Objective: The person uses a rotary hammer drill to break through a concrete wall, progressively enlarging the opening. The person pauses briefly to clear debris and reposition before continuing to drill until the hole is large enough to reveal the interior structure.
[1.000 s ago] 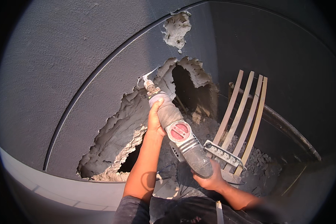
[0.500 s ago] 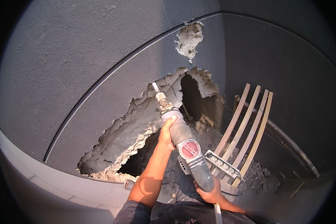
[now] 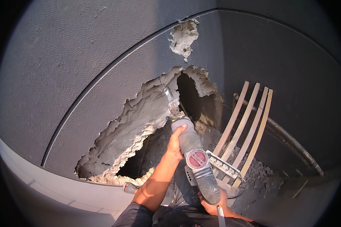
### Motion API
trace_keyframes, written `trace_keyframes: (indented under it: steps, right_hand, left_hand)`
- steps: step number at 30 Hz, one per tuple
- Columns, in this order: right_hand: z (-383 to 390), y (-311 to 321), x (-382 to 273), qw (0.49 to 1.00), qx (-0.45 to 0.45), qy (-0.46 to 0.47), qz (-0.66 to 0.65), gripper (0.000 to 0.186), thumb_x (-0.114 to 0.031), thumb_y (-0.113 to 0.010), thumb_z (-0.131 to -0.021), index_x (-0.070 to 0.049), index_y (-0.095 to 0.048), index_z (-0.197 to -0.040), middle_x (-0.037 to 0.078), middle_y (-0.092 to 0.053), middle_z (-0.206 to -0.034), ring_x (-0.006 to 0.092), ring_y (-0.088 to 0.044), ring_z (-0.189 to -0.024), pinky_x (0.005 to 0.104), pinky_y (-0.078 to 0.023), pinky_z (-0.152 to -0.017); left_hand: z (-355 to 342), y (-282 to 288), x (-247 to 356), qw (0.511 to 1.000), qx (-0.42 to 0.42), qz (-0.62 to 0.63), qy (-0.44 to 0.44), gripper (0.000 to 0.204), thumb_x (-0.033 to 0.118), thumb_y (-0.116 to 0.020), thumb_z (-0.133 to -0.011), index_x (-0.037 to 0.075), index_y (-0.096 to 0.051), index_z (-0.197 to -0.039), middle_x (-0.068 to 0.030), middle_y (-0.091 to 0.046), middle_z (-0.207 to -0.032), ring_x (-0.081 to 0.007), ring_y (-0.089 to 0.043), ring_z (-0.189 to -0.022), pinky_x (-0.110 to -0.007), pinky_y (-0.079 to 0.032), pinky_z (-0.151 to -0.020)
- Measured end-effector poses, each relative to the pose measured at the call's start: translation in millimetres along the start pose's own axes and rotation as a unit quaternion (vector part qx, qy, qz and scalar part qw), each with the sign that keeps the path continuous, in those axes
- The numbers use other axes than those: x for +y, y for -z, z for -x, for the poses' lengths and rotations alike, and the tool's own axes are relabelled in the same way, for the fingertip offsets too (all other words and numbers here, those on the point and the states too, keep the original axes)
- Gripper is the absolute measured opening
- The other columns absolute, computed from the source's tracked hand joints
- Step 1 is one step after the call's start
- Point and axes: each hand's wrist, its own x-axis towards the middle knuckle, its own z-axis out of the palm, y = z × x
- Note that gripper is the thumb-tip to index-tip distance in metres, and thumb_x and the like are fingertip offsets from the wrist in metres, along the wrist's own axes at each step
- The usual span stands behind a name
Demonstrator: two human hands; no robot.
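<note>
A dusty grey demolition hammer [image 3: 191, 142] with a round red cap is held at a slant, pointing up and away. My left hand [image 3: 175, 142] wraps round its front barrel, thumb on top. At the rear end my right hand [image 3: 215, 201] grips the handle, its fingers partly hidden by the housing. The steel chisel bit [image 3: 168, 94] points at the pale broken masonry inside a large jagged hole [image 3: 140, 104] in the dark grey wall; whether the tip touches it I cannot tell.
Several wooden slats [image 3: 233, 117] lean against the right wall, with a white power strip [image 3: 224, 165] across their lower part. A pipe [image 3: 291, 142] runs along that wall. Rubble [image 3: 255, 174] lies below. A smaller broken patch [image 3: 184, 38] is higher up; a pale ledge [image 3: 60, 193] curves at lower left.
The hammer's bit has moved right and slightly down, from beside the hole's upper left edge to over the broken masonry. Both hands keep their grip. The view has shifted slightly.
</note>
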Motion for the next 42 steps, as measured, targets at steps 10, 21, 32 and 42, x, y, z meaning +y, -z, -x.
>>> trace_keyframes:
  steps: [10, 21, 32, 42]
  right_hand:
    - [-75, -11, -91, 0.999, -0.038, 0.011, 0.002, 0.049, -0.02, -0.084, -0.073, 0.0, -0.067, -0.115, 0.021, -0.074, -0.099, 0.0393, -0.074, -0.091, 0.0442, -0.058, -0.083]
    - [-113, -51, -122, 0.995, -0.071, 0.051, 0.04, 0.052, -0.023, -0.081, -0.078, 0.001, -0.061, -0.119, 0.024, -0.072, -0.101, 0.0437, -0.072, -0.097, 0.0465, -0.057, -0.082]
    - [-133, -59, -99, 0.997, -0.039, 0.057, 0.026, 0.045, -0.009, -0.079, -0.075, 0.003, -0.064, -0.115, 0.023, -0.073, -0.096, 0.0354, -0.075, -0.094, 0.0405, -0.056, -0.083]
    - [-29, -16, -7, 0.999, -0.027, -0.009, 0.034, 0.046, -0.018, -0.083, -0.074, 0.003, -0.067, -0.113, 0.025, -0.073, -0.099, 0.0426, -0.073, -0.094, 0.0455, -0.058, -0.082]
  left_hand:
    - [-51, 0, 79, 0.993, -0.109, 0.039, -0.018, 0.056, 0.045, -0.071, -0.089, -0.003, -0.057, -0.113, -0.0171, -0.066, -0.092, -0.031, -0.069, -0.08, -0.046, -0.061, -0.076]
    - [-49, 3, 113, 0.988, -0.124, 0.086, -0.013, 0.049, 0.043, -0.069, -0.092, 0.0, -0.056, -0.111, -0.0151, -0.066, -0.095, -0.028, -0.068, -0.079, -0.044, -0.058, -0.077]
    - [-94, 25, 119, 0.989, -0.138, 0.014, -0.049, 0.055, 0.048, -0.07, -0.09, -0.002, -0.056, -0.109, -0.0173, -0.067, -0.092, -0.0285, -0.068, -0.075, -0.043, -0.06, -0.07]
    - [-48, 52, -12, 1.0, 0.014, -0.011, -0.018, 0.049, 0.038, -0.073, -0.087, -0.001, -0.061, -0.114, -0.0193, -0.069, -0.095, -0.0326, -0.07, -0.082, -0.046, -0.06, -0.076]
